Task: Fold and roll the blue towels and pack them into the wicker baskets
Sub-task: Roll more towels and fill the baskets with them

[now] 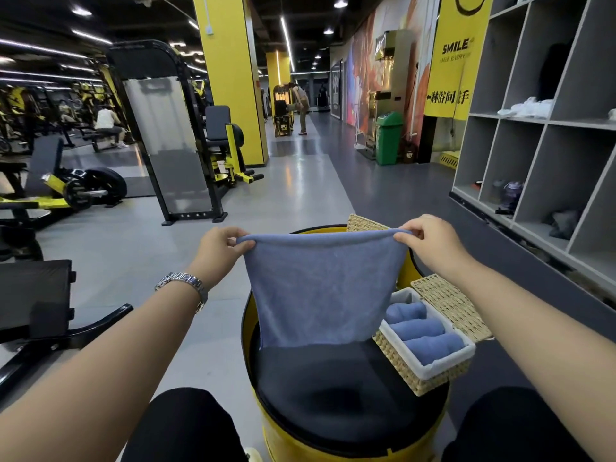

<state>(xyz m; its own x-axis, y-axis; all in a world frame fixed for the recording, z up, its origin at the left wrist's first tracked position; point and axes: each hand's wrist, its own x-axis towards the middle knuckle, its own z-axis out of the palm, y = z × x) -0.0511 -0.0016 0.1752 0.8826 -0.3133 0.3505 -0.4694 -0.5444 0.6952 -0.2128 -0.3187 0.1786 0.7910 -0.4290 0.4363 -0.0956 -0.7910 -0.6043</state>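
A blue towel hangs flat in the air above a yellow drum stool with a black cushion. My left hand pinches its upper left corner and my right hand pinches its upper right corner. On the right of the cushion sits a wicker basket with a white liner, holding three rolled blue towels side by side. Its wicker lid leans open behind it. A second wicker basket peeks out behind the towel's top edge.
My knees in black trousers frame the stool at the bottom. Grey cubby shelves line the right wall. Gym machines and a bench stand to the left. People exercise far back, and a green bin stands down the aisle.
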